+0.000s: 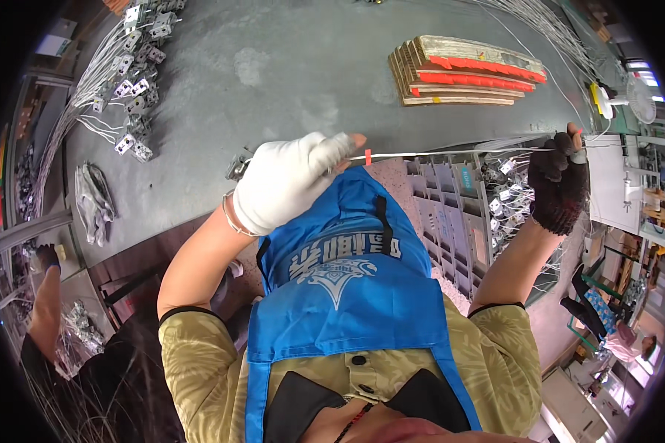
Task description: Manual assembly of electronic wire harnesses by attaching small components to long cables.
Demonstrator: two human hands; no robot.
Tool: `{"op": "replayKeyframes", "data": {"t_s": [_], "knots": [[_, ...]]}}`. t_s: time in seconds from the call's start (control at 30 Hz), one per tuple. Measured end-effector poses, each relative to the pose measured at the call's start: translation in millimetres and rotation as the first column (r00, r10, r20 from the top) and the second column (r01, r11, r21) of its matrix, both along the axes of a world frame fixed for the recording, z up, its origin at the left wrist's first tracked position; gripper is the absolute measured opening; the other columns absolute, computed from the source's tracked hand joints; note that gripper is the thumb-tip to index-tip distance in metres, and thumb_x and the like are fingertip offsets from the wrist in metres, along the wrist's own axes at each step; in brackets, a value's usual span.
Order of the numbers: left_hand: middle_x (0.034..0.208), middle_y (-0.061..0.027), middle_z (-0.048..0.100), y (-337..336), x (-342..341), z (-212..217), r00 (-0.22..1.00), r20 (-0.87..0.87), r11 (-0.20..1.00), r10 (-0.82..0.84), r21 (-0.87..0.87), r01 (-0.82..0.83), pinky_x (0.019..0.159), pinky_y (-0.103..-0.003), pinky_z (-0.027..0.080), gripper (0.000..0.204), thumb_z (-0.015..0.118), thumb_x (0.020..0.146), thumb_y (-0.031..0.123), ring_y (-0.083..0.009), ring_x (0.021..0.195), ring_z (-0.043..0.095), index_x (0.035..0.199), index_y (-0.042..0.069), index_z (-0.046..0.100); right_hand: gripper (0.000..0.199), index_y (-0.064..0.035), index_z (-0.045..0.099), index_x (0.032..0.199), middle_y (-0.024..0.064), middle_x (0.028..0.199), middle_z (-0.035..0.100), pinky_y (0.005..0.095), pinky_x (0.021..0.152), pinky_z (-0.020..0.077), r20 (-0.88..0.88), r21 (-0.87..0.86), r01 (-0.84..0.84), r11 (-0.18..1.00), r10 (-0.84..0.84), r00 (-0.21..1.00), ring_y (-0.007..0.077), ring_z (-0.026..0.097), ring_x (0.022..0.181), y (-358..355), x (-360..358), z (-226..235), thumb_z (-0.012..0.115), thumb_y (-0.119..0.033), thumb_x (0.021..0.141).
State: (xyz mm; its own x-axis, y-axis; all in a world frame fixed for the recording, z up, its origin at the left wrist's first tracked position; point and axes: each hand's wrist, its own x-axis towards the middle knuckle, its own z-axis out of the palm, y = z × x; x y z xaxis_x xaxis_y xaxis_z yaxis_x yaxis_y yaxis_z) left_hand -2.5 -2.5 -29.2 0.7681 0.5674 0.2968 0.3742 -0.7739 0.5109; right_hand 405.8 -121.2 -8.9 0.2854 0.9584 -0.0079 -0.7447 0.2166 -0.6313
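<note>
My left hand (284,184) wears a white glove with open fingertips and pinches a thin white wire (451,153) near a small red tag (368,156). A small metal terminal block (238,164) sits at the wire's left end, beside that hand. The wire runs taut to the right, where my right hand (558,184), in a dark glove, grips its other end. Both hands are raised in front of my blue apron (347,295), above the grey table (288,81).
A row of wired metal terminals (137,81) lies at the table's far left. A pair of grey gloves (94,201) rests near the left edge. Stacked cardboard with red tape (462,70) sits at the far right. A plastic crate (458,214) holds more terminals. Another person (48,310) works at lower left.
</note>
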Motion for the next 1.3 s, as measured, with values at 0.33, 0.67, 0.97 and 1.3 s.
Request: {"op": "replayKeyframes", "data": {"t_s": [0.33, 0.67, 0.97, 1.3], "knots": [[0.082, -0.0042, 0.063, 17.8, 6.2, -30.4, 0.995, -0.025, 0.99, -0.1, -0.106, 0.097, 0.056, -0.032, 0.05, 0.043, 0.067, 0.087, 0.002, -0.0162, 0.061, 0.059, 0.128, 0.012, 0.066, 0.032, -0.0042, 0.059, 0.129, 0.0007, 0.09, 0.056, 0.0241, 0.052, 0.0387, 0.488, -0.101, 0.098, 0.99, -0.036, 0.872, 0.0133, 0.049, 0.069, 2.4, -7.3, 5.3, 0.058, -0.023, 0.103], [0.106, -0.0054, 0.07, 28.7, 6.8, -11.0, 0.973, 0.136, 0.574, -0.185, -0.789, 0.22, 0.088, -0.028, 0.054, 0.034, 0.06, 0.095, -0.002, -0.0134, 0.098, 0.065, 0.129, 0.0, 0.064, 0.054, -0.0002, 0.048, 0.145, -0.0011, 0.081, 0.049, 0.023, 0.047, 0.0329, 0.419, -0.028, 0.062, 0.998, -0.045, 0.907, 0.009, 0.04, 0.058, -10.3, 48.6, 53.4, 0.057, -0.034, 0.104], [0.101, -0.0099, 0.069, 0.3, 17.0, -3.7, 0.941, 0.253, 0.712, -0.225, -0.617, 0.336, 0.079, -0.031, 0.056, 0.033, 0.06, 0.093, -0.004, -0.0191, 0.086, 0.068, 0.125, 0.003, 0.067, 0.028, -0.0073, 0.057, 0.12, -0.0018, 0.078, 0.047, 0.022, 0.045, 0.0339, 0.264, -0.063, -0.311, 0.948, 0.316, 0.911, 0.0102, 0.041, 0.063, -21.2, 75.2, 109.2, 0.051, -0.031, 0.107], [0.089, -0.0027, 0.066, -11.6, 10.0, 5.9, 0.952, 0.254, 0.392, -0.172, -0.869, 0.302, 0.059, -0.021, 0.051, 0.03, 0.063, 0.098, 0.001, -0.0072, 0.067, 0.059, 0.128, -0.001, 0.066, 0.036, -0.0012, 0.064, 0.123, 0.0026, 0.079, 0.058, 0.027, 0.05, 0.0359, 0.688, -0.002, 0.401, 0.916, -0.29, 0.666, 0.0137, 0.049, 0.058, -21.9, 35.9, 120.8, 0.06, -0.031, 0.102]]}}
